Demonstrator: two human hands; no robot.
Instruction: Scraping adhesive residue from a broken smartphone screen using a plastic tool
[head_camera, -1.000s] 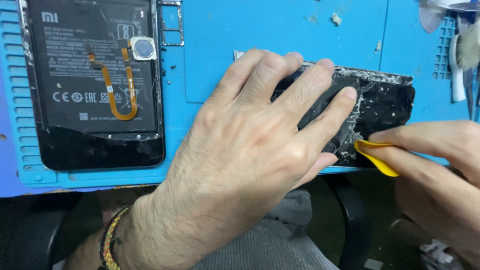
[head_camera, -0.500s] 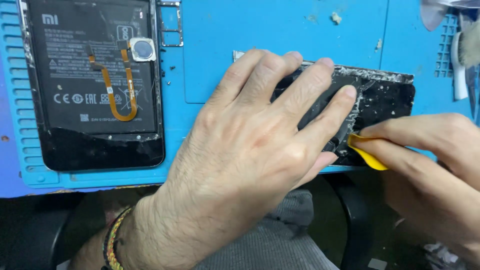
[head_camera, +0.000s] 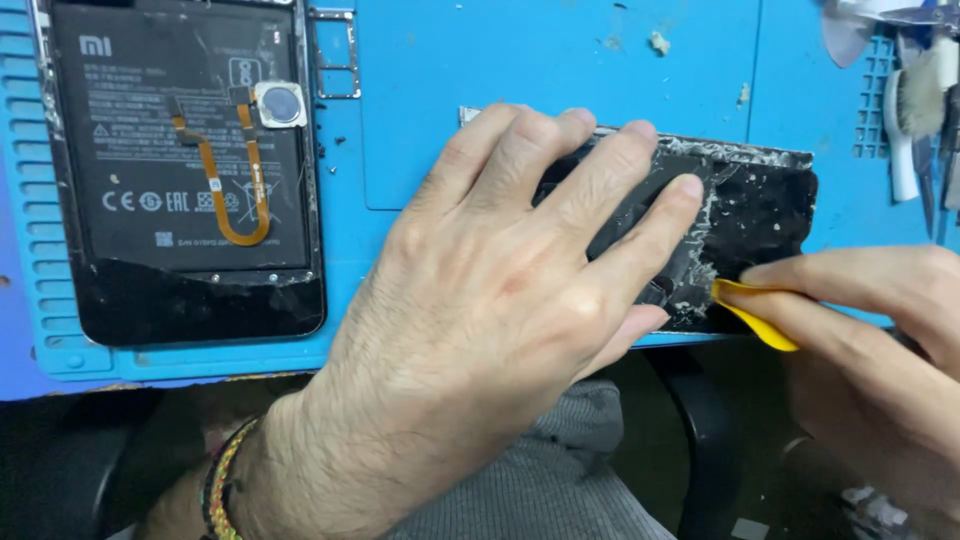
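Left wrist: a braided band (head_camera: 222, 485) shows at the lower left of the frame, nearest the camera.
Left hand (head_camera: 480, 310): lies palm down in the middle of the frame, fingers spread fairly wide and stretched flat, pressing on the black panel; it grips nothing.
Right hand (head_camera: 880, 350): comes in from the lower right, thumb and forefinger pinched narrow around a yellow pick (head_camera: 752, 310).
Pick: its tip touches the panel's near edge, right of the left little finger.
Panel (head_camera: 760, 215): a black cracked panel, flat on the mat right of centre; its long axis runs left to right, tilting slightly down to the right. The left part is hidden under the left hand; the right end is bare, with whitish residue along the edges.
Mat (head_camera: 520, 60): blue, covering the upper frame; the panel's near edge lies along the mat's near rim.
Phone (head_camera: 185, 170): opened, back off, at upper left, long axis running up and down the frame, well apart from the panel.
Brush (head_camera: 915, 110): at the far upper right edge, among other tools too cropped to tell.
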